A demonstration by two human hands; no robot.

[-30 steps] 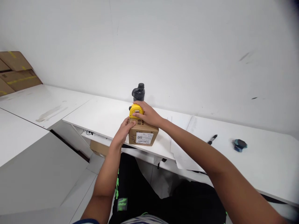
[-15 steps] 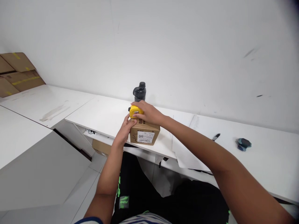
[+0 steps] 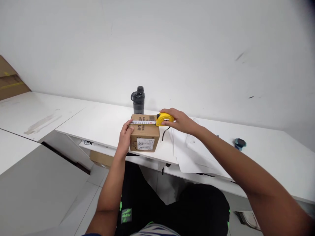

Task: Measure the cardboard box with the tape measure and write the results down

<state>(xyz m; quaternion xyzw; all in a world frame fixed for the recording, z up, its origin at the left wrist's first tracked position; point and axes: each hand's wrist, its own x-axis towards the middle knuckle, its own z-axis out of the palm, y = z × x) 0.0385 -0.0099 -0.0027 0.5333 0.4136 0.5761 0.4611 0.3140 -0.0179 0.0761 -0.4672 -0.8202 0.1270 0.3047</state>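
A small brown cardboard box (image 3: 147, 133) with a white shipping label stands on the white desk. Across its top runs a white tape blade (image 3: 144, 122) with printed numbers, drawn out of a yellow tape measure (image 3: 165, 118). My right hand (image 3: 178, 119) grips the tape measure's case at the box's right edge. At the box's left edge, my left hand (image 3: 126, 135) pinches the end of the blade against the cardboard. A black strap hangs from the case onto the desk.
Behind the box stands a dark water bottle (image 3: 139, 101). Paper sheets (image 3: 189, 157) lie to its right, overhanging the desk's front edge, and a dark watch-like object (image 3: 239, 143) is farther right. Another cardboard box (image 3: 100, 159) sits under the desk; larger cartons (image 3: 12, 83) are far left.
My right hand has moved right with the tape measure, pulling the blade out across the box top. My left hand has stayed at the box's left edge. The view has shifted right.
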